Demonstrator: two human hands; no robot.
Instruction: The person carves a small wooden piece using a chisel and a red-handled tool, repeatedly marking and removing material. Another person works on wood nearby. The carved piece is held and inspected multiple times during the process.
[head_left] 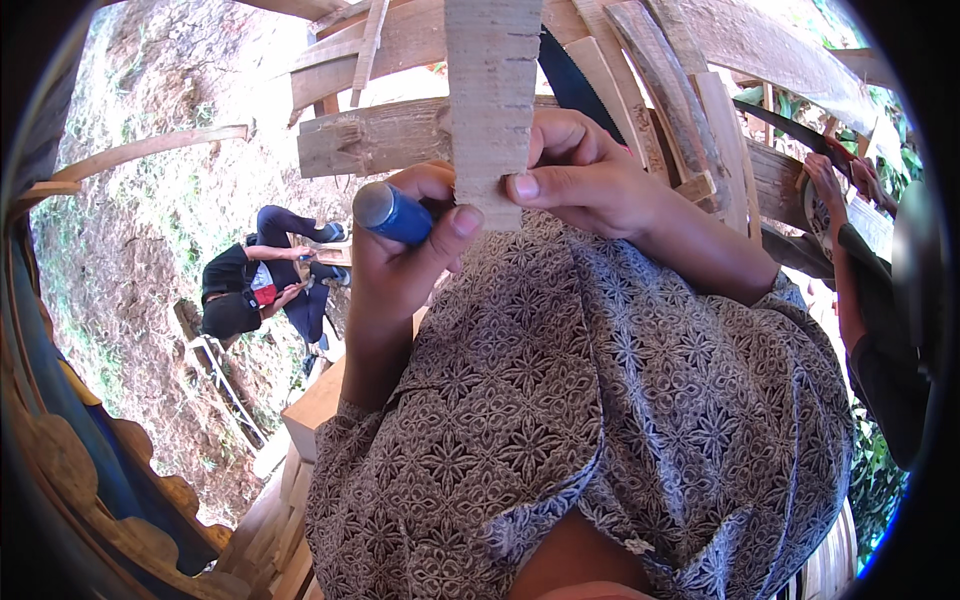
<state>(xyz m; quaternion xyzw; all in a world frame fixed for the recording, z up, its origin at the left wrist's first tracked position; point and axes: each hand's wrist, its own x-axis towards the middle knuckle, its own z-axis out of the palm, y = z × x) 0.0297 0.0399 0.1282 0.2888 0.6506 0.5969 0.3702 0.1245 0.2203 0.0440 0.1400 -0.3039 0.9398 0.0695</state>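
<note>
One blue, metal-capped handle [405, 218] sits clasped in the left hand [395, 268], which, with the right hand [600, 190], pinches opposite edges of the notched board [490, 110] near its lower end, before the patterned shirt [460, 420], seemingly to steady it.

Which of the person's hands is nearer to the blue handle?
The left hand: it grips the blue handle. The right hand is apart from it, pinching the right edge of the wooden board.
</note>
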